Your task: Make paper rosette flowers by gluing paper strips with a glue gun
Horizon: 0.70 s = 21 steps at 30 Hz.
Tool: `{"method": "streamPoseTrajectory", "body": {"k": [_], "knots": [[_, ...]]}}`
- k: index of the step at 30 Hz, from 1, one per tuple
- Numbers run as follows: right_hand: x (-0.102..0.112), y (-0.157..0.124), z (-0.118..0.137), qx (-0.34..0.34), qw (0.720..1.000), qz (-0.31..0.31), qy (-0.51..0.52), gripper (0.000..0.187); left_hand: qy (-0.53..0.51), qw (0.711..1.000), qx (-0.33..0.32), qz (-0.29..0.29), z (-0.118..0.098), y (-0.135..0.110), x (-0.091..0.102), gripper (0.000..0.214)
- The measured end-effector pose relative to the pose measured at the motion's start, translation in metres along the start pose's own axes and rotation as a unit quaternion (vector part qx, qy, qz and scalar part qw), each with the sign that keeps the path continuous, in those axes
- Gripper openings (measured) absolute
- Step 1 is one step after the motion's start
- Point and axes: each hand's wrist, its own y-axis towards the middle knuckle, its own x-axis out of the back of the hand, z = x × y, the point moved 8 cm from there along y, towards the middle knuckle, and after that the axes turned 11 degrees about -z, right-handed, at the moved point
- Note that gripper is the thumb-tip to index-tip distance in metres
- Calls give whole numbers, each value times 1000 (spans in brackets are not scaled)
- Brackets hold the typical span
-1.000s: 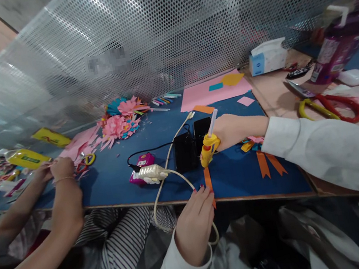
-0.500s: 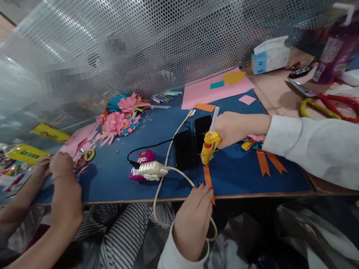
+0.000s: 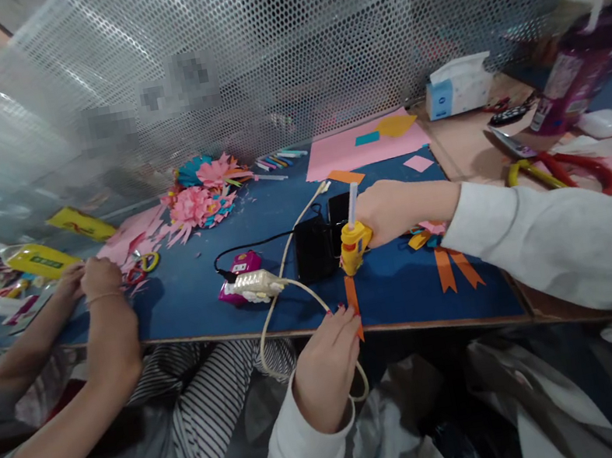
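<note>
My right hand (image 3: 383,213) is closed around a yellow hot glue gun (image 3: 353,246). A clear glue stick (image 3: 354,203) pokes up from its back, and the nozzle points down at the upper end of an orange paper strip (image 3: 351,292). The strip lies near the table's front edge. Flat fingers of my left hand (image 3: 327,363) rest on its lower left side. Beside my right wrist lies a small paper decoration (image 3: 428,233) in pink, blue and yellow, with two orange notched paper tails (image 3: 458,268) below it.
Left of the glue gun are a black phone (image 3: 312,247) and a magenta power block (image 3: 240,278) with a looping white cable (image 3: 305,292). Paper flowers (image 3: 198,201) and pink paper (image 3: 339,148) lie behind. Scissors (image 3: 562,172) and a purple bottle (image 3: 572,75) are at right. Another person's hands (image 3: 98,277) are at left.
Both hands and the glue gun keep nearly the same place over the strip. The glue stick's upper end leans slightly further left. The whole view has shifted a little.
</note>
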Motion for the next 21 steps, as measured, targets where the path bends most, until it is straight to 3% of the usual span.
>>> {"method": "streamPoseTrajectory", "body": {"k": [13, 18, 21], "knots": [[17, 11, 43, 75, 995, 7, -62, 11, -7, 1000, 11, -12, 1, 3, 2, 23], [28, 12, 38, 66, 996, 41, -53, 14, -13, 1000, 11, 13, 2, -1, -2, 27], [45, 23, 26, 64, 998, -14, 0, 22, -17, 1000, 4, 17, 1, -2, -2, 29]]}}
